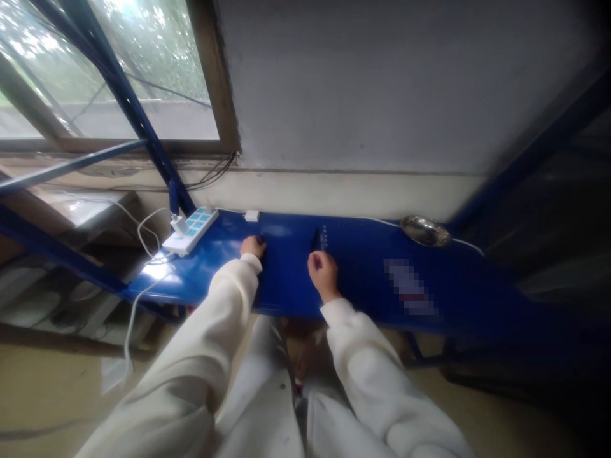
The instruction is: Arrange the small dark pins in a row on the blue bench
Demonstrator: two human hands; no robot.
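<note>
My left hand rests on a blue table with its fingers curled over a small dark object that I cannot make out. My right hand is closed around a dark pen-like object whose tip points away from me, beside a row of small pale marks on the tabletop. Both arms are in white sleeves.
A white power strip with a plugged charger and white cables lies at the table's left end. A small white adapter sits near the wall. A metal dish stands at the back right. Blue frame bars cross the window at the left.
</note>
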